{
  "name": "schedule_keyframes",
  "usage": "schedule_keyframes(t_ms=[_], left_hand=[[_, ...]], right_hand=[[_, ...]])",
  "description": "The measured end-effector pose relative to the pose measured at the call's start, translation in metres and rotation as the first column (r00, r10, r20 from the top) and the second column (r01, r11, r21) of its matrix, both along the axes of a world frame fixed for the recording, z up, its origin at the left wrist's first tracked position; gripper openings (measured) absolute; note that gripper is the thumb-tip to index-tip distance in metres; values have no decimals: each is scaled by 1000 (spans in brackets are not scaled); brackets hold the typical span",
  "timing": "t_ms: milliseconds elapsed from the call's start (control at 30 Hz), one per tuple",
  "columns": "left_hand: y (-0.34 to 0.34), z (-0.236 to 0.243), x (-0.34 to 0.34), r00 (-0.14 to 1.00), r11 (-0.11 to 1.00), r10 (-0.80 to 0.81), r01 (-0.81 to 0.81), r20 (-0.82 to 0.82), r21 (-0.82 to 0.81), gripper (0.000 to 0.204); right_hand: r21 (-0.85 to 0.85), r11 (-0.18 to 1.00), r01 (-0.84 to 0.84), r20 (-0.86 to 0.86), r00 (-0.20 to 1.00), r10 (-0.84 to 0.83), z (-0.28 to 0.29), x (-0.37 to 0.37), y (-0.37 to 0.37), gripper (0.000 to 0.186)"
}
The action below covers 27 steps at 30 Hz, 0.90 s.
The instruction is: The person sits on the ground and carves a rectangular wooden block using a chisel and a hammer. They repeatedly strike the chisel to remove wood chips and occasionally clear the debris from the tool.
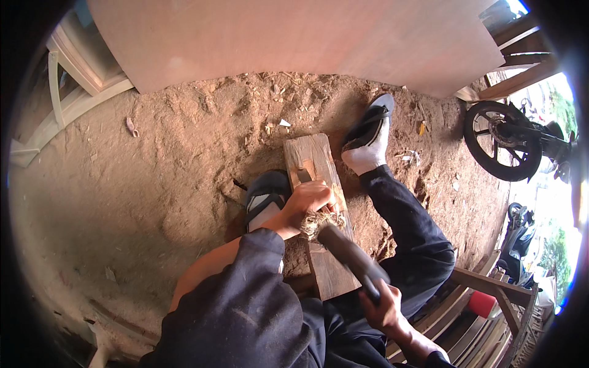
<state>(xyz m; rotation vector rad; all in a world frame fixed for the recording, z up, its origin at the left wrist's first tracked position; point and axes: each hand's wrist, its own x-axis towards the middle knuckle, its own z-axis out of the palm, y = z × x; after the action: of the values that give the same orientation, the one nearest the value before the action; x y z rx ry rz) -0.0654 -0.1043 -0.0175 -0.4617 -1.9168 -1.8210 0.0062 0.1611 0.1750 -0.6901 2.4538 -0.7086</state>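
Note:
A weathered wooden beam lies between my legs, with a pale recess cut near its far end. My left hand is closed around a chisel, whose blade rests at that recess; the chisel's frayed wooden handle top shows below my fingers. My right hand grips a long dark mallet, slightly blurred, whose far end is at or just over the frayed top; I cannot tell if they touch.
A large pinkish board stands ahead, beside curved wooden frames. My sandalled feet rest on the wood-shaving-strewn ground. A motorbike wheel is at right, with stacked timber and a red cylinder below.

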Motion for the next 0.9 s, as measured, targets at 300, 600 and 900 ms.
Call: schedule_keyframes(t_ms=[300,600,900], left_hand=[[4,-2,-1,1000,999,0,0,7,45,25],[2,-1,-3,999,1000,2,-2,35,3,25],[4,-3,-5,1000,1000,-8,8,-12,-8,22]], right_hand=[[-53,995,84,10,996,-83,-17,15,28,23],[-31,999,38,-33,999,-39,-11,-3,6,24],[-30,999,37,-89,995,-39,-30,17,45,24]])
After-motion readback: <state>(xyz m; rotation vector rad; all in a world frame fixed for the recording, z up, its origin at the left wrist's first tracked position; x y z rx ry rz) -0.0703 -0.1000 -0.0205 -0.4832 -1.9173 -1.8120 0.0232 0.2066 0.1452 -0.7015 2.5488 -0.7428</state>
